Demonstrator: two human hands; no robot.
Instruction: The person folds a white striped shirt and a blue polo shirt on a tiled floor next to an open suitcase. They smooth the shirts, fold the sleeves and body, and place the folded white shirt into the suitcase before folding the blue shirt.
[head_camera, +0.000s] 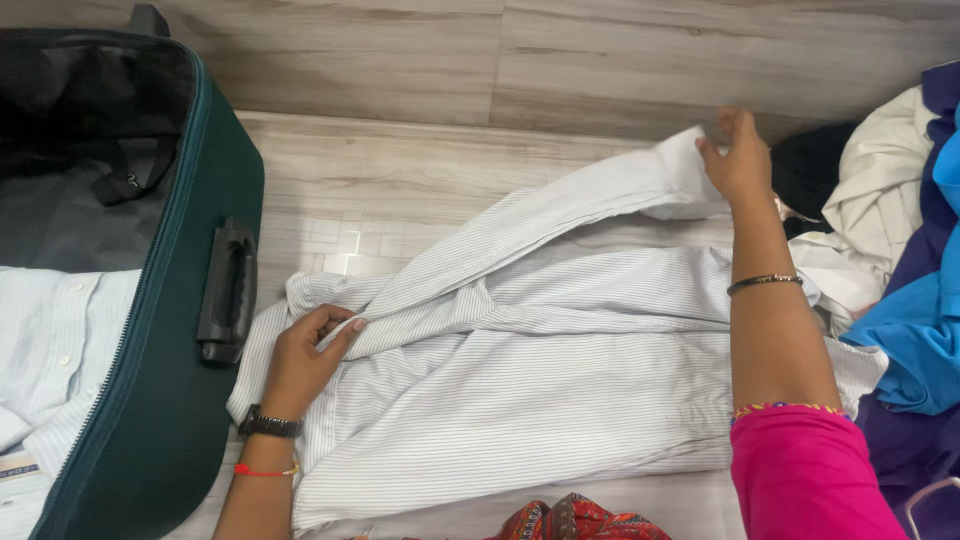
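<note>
Pinching striped shirt (520, 390): left hand (305, 355) shoulder, right hand (738, 160) cuff; suitcase (180, 330) beside.

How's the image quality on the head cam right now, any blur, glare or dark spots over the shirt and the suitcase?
Head view: even soft light, striped shirt sharp; right hand at the cuff slightly motion-blurred; left hand crisp; small glare patch on the floor by the suitcase, whose dark interior loses detail.
</note>
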